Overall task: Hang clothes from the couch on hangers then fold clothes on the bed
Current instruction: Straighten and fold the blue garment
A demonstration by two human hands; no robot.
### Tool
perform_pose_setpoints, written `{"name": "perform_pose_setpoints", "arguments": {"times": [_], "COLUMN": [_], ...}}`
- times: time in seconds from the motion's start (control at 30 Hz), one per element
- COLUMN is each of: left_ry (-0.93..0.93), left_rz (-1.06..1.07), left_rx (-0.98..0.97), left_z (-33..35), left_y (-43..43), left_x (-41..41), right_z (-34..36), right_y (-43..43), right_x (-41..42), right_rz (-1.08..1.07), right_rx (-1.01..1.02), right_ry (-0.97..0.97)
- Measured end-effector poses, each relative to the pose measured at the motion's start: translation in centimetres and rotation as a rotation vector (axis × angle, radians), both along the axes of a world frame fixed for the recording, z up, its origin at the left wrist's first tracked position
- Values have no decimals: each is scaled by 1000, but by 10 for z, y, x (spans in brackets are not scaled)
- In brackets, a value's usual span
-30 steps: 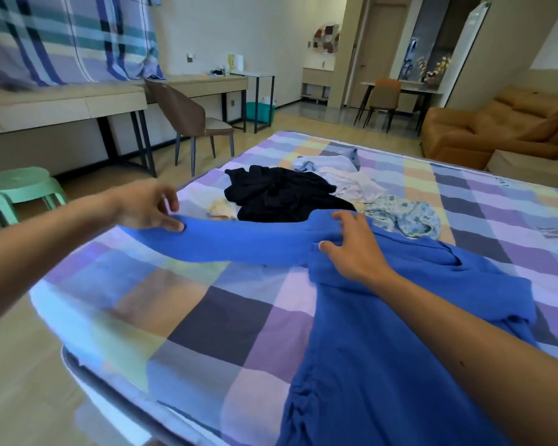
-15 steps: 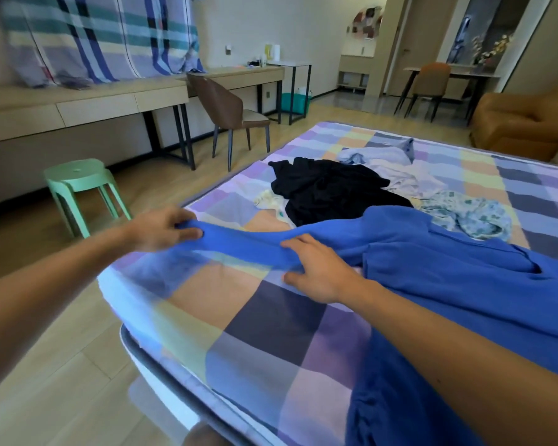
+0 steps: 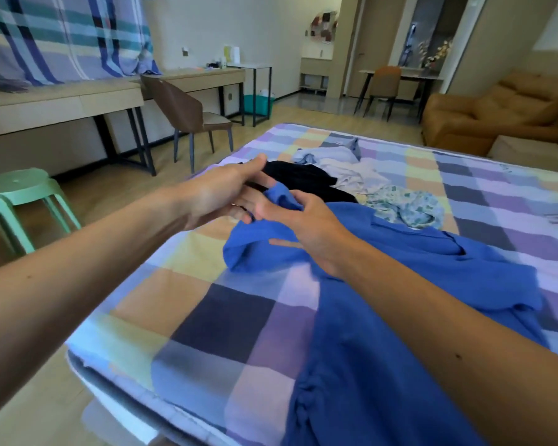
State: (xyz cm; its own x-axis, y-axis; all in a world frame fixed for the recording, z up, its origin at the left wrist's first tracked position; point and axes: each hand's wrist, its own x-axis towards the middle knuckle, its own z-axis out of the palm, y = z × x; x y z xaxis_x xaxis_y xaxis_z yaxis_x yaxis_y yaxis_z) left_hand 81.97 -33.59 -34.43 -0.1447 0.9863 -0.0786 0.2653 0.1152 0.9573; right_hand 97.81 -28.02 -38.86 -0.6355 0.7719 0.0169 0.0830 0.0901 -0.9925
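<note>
A blue long-sleeved garment [image 3: 384,284] lies spread on the checked bed [image 3: 207,317], its sleeve folded back toward the body. My right hand [image 3: 303,226] grips the bunched sleeve, fingers curled over the cuff. My left hand [image 3: 226,191] meets it from the left with thumb and fingers stretched out, the fingers touching the sleeve end from below. Behind the hands sits a pile: a black garment [image 3: 303,178], pale lilac and white clothes [image 3: 345,165] and a floral piece [image 3: 403,204]. The tan couch [image 3: 496,117] at the back right shows no clothes.
A green stool [image 3: 20,191] stands on the wood floor to the left of the bed. A brown chair [image 3: 187,114] sits at a long desk [image 3: 78,98] along the left wall. A dining table with a chair [image 3: 384,85] stands beyond the bed.
Both hands have come together: the left hand carried the sleeve end right toward the garment's body, and the sleeve, stretched out before, is now doubled over. The left fingers have straightened.
</note>
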Motion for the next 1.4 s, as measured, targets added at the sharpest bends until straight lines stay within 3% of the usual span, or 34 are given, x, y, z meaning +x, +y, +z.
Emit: {"name": "perform_pose_setpoints", "arguments": {"times": [0.13,0.23,0.4,0.5,0.6,0.67,0.7,0.8,0.87,0.97,1.07,1.17,1.3,1.4], "left_ry": [117,447,800,932,1102,1194,1219,1286,1313,1340,1286,1299,1353,1273], "left_rz": [-37,-54,-219,-316,-418,-445,-437,-365,-279,-172,-91,-61,-71,-196], "left_rx": [263,472,498,324,211,215,236,319,289,153,0,-59,-2,-20], "left_z": [-6,-19,-49,-81,-117,-133,-137,-140,-137,-132,-124,-112,-99,-93], "left_y": [26,47,88,109,122,128,130,138,145,160,170,175,174,172], "left_x": [55,84,124,137,145,144,142,141,142,138,134,136,145,147], "right_z": [10,34,58,22,-37,-62,-67,-68,-71,-90,-93,-79,-62,-50], "right_y": [28,52,91,113,122,122,123,129,135,151,173,188,190,183], "right_x": [59,112,215,270,315,328,328,312,299,297,305,303,296,289], "right_rz": [-235,-389,-564,-721,-808,-800,-791,-640,-479,-347,-366,-296,-258,-163], "right_rx": [-1,-17,-20,-14,134,289,394,737,821,634,380,298,211,268], "right_ry": [-4,18,55,-187,-708,-916,-931,-752,-766,-1031,-1130,-1141,-1117,-1158]}}
